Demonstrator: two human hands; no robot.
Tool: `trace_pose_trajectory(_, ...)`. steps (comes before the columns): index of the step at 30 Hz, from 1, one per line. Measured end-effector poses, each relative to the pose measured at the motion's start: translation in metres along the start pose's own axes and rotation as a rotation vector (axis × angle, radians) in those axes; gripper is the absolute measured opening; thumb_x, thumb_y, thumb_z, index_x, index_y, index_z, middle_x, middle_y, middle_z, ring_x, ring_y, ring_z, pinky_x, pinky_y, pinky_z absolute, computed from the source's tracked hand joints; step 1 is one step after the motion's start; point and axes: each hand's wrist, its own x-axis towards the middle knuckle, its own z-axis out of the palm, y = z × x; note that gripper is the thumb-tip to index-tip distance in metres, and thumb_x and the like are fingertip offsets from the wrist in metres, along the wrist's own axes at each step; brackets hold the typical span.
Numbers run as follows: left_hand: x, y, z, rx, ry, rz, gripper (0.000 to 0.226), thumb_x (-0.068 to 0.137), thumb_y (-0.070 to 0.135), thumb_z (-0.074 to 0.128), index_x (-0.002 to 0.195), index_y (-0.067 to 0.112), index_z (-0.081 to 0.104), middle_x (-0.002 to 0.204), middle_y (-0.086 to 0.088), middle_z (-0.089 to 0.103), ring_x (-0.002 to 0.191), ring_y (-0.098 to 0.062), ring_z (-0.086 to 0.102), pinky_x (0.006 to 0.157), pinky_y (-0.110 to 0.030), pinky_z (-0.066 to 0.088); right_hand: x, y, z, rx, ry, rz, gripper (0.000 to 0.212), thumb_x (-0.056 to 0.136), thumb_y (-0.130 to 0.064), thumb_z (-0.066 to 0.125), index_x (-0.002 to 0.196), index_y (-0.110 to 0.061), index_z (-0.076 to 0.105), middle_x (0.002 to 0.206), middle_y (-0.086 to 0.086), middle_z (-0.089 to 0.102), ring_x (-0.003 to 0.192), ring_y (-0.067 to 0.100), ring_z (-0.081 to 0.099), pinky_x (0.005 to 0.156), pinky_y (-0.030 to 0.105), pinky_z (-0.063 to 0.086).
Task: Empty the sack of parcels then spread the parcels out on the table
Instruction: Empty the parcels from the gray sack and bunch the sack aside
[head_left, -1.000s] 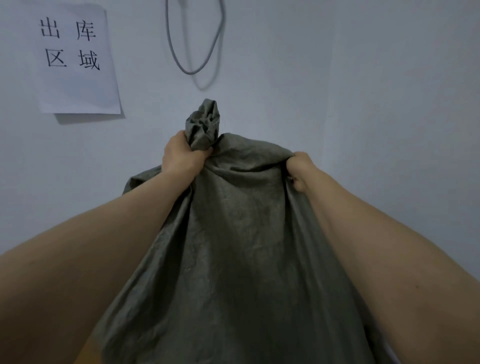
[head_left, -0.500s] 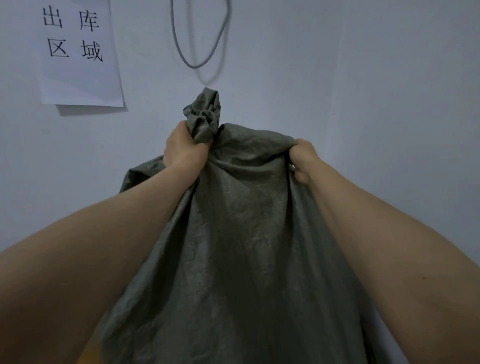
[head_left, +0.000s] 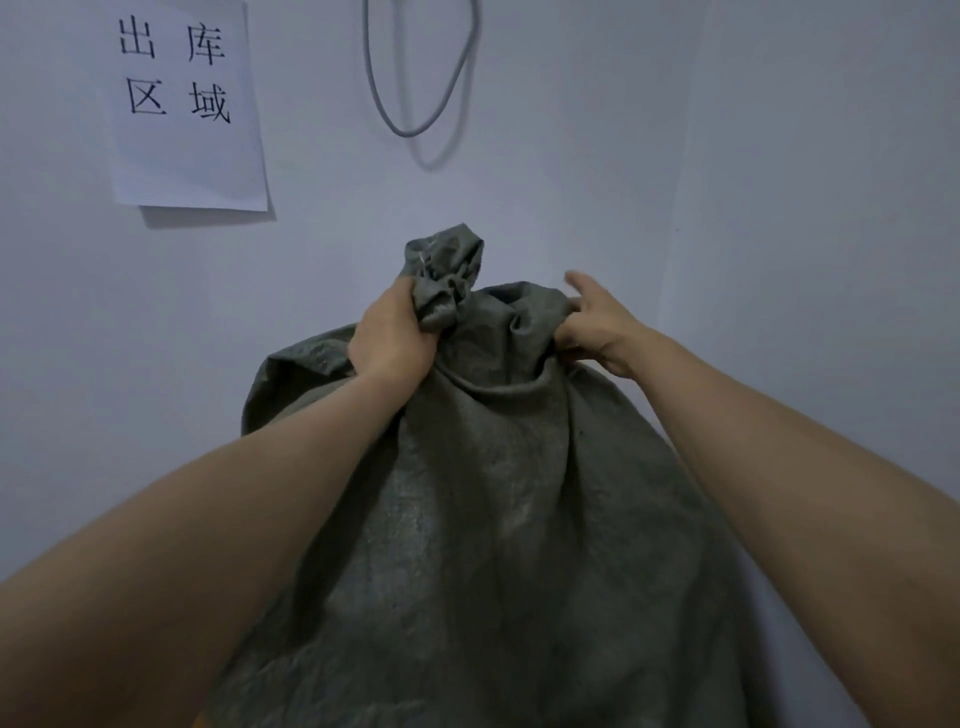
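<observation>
A grey-green woven sack (head_left: 483, 519) hangs upside down in front of me and fills the lower middle of the view. My left hand (head_left: 392, 338) grips a bunched, twisted corner of the sack at the top. My right hand (head_left: 592, 325) holds the other top corner, pinching the fabric with its lower fingers while the index finger sticks out straight. Both forearms reach up from the bottom corners. No parcels and no table are in sight; the sack hides whatever lies below it.
A pale wall stands close behind the sack. A paper sign (head_left: 182, 104) with printed characters is stuck at the upper left. A grey cable loop (head_left: 415, 98) hangs at the top centre. A wall corner (head_left: 680, 208) runs down on the right.
My right hand has loosened from a full fist, with a finger now sticking out. The top of the sack sits a little lower against the wall. My left hand keeps its grip.
</observation>
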Motion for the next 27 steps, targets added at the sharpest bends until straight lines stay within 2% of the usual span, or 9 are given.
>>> trace_pose_trajectory(2, -0.006, -0.002, 0.004, 0.03, -0.054, 0.065, 0.03, 0.09, 0.032, 0.055, 0.116, 0.018, 0.053, 0.12, -0.008, 0.056, 0.112, -0.031, 0.051, 0.075, -0.04, 0.042, -0.011, -0.013, 0.005, 0.023, -0.183, -0.057, 0.118, 0.075, 0.017, 0.06, 0.147, -0.04, -0.015, 0.153, 0.027, 0.015, 0.106, 0.036, 0.057, 0.063, 0.033, 0.053)
trace_pose_trajectory(3, -0.008, -0.002, 0.006, 0.041, -0.082, 0.094, 0.032, 0.089, 0.031, 0.057, 0.118, 0.019, 0.054, 0.122, -0.008, 0.051, 0.115, -0.029, 0.048, 0.077, -0.04, 0.042, -0.015, -0.018, 0.01, -0.037, -0.264, -0.097, 0.131, 0.071, 0.01, 0.072, 0.143, -0.047, -0.022, 0.155, 0.027, 0.006, 0.121, 0.038, 0.05, 0.072, 0.036, 0.054)
trace_pose_trajectory(6, -0.013, 0.002, 0.007, 0.021, -0.186, 0.164, 0.034, 0.082, 0.022, 0.065, 0.115, 0.018, 0.058, 0.12, -0.008, 0.046, 0.113, -0.026, 0.045, 0.08, -0.037, 0.045, -0.022, -0.025, 0.03, -0.459, -0.384, -0.184, 0.147, 0.051, -0.03, 0.093, 0.134, -0.058, -0.025, 0.156, 0.012, -0.025, 0.147, 0.025, -0.007, 0.117, 0.048, 0.019)
trace_pose_trajectory(9, -0.017, 0.01, 0.001, -0.052, -0.356, 0.172, 0.026, 0.076, 0.012, 0.069, 0.102, 0.009, 0.061, 0.095, -0.007, 0.055, 0.092, -0.026, 0.056, 0.075, -0.032, 0.046, -0.025, -0.02, 0.05, -0.613, -0.35, -0.213, 0.144, 0.051, -0.029, 0.093, 0.14, -0.055, -0.017, 0.151, 0.008, -0.037, 0.146, 0.027, -0.009, 0.117, 0.042, 0.017)
trace_pose_trajectory(12, -0.017, 0.008, -0.004, -0.16, -0.469, 0.069, 0.021, 0.065, 0.013, 0.074, 0.081, 0.008, 0.063, 0.08, -0.008, 0.063, 0.083, -0.027, 0.062, 0.074, -0.039, 0.051, -0.022, -0.012, 0.062, -0.621, -0.27, -0.289, 0.139, 0.048, -0.03, 0.094, 0.149, -0.042, -0.002, 0.158, 0.003, -0.018, 0.147, 0.023, 0.005, 0.118, 0.039, 0.022)
trace_pose_trajectory(16, -0.022, 0.001, -0.013, -0.401, -0.479, -0.097, 0.057, 0.048, 0.02, 0.07, 0.102, 0.006, 0.062, 0.093, -0.013, 0.067, 0.087, -0.024, 0.063, 0.075, -0.038, 0.053, -0.022, -0.004, 0.077, -0.501, -0.21, -0.339, 0.109, 0.047, -0.028, 0.093, 0.138, -0.026, 0.034, 0.13, -0.004, 0.049, 0.118, 0.016, 0.049, 0.1, 0.032, 0.043)
trace_pose_trajectory(21, -0.023, -0.014, -0.024, -0.714, -0.525, -0.258, 0.04, 0.073, 0.016, 0.066, 0.11, 0.01, 0.051, 0.092, -0.009, 0.06, 0.073, -0.011, 0.058, 0.062, -0.028, 0.044, -0.025, 0.011, 0.09, -0.616, -0.045, -0.452, 0.044, 0.07, -0.019, 0.074, 0.109, -0.02, 0.054, 0.088, -0.008, 0.057, 0.089, 0.02, 0.057, 0.07, 0.026, 0.039)
trace_pose_trajectory(24, -0.023, -0.046, -0.032, -0.528, -0.626, -0.268, 0.114, 0.06, 0.028, 0.077, 0.151, 0.019, 0.009, 0.145, -0.01, 0.038, 0.123, -0.02, 0.046, 0.095, -0.031, 0.039, -0.016, 0.015, 0.083, -0.541, 0.027, -0.419, 0.037, 0.068, -0.013, 0.073, 0.102, -0.018, 0.06, 0.088, -0.001, 0.062, 0.086, 0.022, 0.057, 0.072, 0.026, 0.041)
trace_pose_trajectory(27, -0.031, -0.087, -0.039, 0.067, -0.741, -0.154, 0.15, 0.052, 0.045, 0.089, 0.146, 0.025, -0.027, 0.159, -0.007, -0.001, 0.146, -0.024, 0.006, 0.117, -0.038, 0.015, -0.004, 0.023, 0.071, -0.424, 0.077, -0.387, 0.039, 0.061, -0.008, 0.078, 0.094, -0.019, 0.062, 0.089, -0.001, 0.065, 0.088, 0.02, 0.06, 0.079, 0.027, 0.045)
